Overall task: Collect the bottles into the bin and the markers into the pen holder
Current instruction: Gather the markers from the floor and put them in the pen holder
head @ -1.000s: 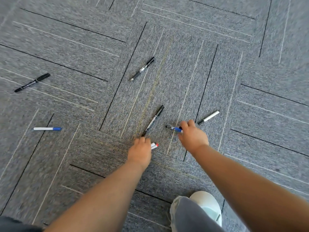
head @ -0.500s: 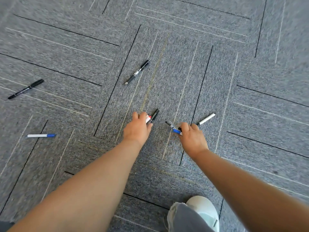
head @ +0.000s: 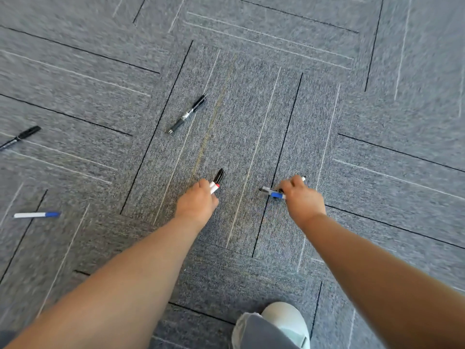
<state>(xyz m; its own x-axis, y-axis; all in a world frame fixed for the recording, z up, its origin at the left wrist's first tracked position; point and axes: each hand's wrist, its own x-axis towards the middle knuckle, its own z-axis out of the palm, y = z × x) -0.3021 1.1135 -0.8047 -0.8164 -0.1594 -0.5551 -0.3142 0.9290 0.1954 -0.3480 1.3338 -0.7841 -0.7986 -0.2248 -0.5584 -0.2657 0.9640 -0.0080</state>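
My left hand is closed around white markers with red caps, and its fingers cover the lower end of a black marker on the carpet. My right hand grips blue-capped markers and lies over a white marker whose black tip pokes out past the fingers. Loose on the carpet are a black pen, a black marker at the left edge and a white marker with a blue cap. No bottle, bin or pen holder is in view.
Grey carpet tiles with thin black and white lines cover the whole floor. My white shoe and grey trouser leg are at the bottom, between my arms.
My left hand carried the red-capped markers forward onto the black marker. My right hand slid right and now covers the white marker that lay free beside it.
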